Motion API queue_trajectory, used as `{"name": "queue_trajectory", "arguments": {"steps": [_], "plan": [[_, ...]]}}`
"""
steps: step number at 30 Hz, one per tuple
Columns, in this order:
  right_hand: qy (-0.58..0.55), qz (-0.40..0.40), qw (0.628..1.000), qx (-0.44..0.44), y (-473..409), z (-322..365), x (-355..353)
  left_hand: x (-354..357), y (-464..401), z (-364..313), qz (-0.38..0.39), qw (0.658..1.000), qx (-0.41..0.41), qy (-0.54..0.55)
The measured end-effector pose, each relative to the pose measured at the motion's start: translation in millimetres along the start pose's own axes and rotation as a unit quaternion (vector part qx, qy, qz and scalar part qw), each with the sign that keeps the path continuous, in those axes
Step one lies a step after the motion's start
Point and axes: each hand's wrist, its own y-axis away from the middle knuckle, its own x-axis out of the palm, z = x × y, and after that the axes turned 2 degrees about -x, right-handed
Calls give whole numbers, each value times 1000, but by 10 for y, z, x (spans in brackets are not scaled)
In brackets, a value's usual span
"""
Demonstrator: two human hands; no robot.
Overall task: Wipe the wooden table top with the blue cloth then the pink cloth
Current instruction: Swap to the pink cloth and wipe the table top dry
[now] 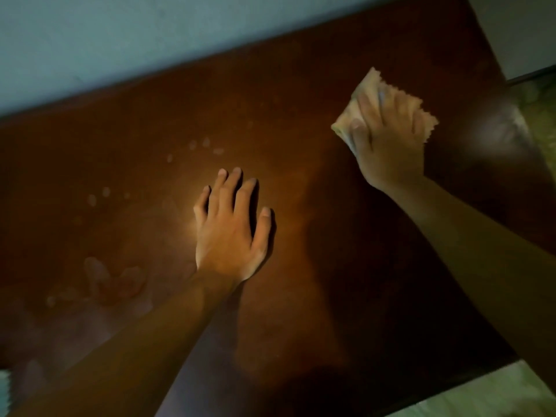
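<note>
- The right hand [388,139] is up at two o'clock on the wooden table top [301,94], fingers spread and pressed flat over a pale, pinkish cloth [421,115] that is bunched underneath them, its zigzag edge poking out at the right.
- In this dim warm light the cloth reads peach more than pink; I take it for the pink cloth, so by my reading this is the second wipe.
- The left hand [231,230] sits at centre, palm down on the wood, fingers straight and close together, gripping nothing; it looks like a brace.
- Key relation: the cloth lies directly under the right fingers, near the table's far right corner, so nearly all the unwiped surface stretches away toward eight o'clock.
- Smudges and fingermarks [114,281] show at seven to nine o'clock, nearer the left hand than the cloth.
- A sweep that way would meet the left hand, so I judge it must lift.
- A sliver of pale fabric [4,389] peeks in at the bottom left edge; whether that is the blue cloth I cannot tell.
- No labels, brands or writing visible anywhere.
</note>
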Motion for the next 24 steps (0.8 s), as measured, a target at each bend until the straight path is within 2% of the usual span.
{"name": "queue_trajectory", "arguments": {"steps": [2,4,7,9,11,13,15,18,21,24], "plan": [[-4,7,1000,4,182,191,67,7,0,0,-2,1000,2,-1],[-36,-18,999,-13,558,558,187,12,1,7,-1,1000,7,3],[-88,-47,990,-101,1150,1061,334,23,11,18,-6,1000,10,2],[-108,-51,983,-136,1256,1092,375,16,15,10,-2,1000,9,2],[-75,-23,985,-152,1130,892,340,0,3,5,13,1000,8,11],[-16,13,995,-101,899,483,304,-25,-4,10,27,999,15,22],[11,46,999,24,634,-96,260,-50,-8,-24,36,998,47,26],[-43,22,992,113,497,-497,158,-18,-24,-194,43,995,87,36],[-30,-4,996,89,774,-14,252,101,-27,-474,39,994,85,56],[-81,2,997,2,1125,262,309,251,38,-776,32,991,110,68]]}}
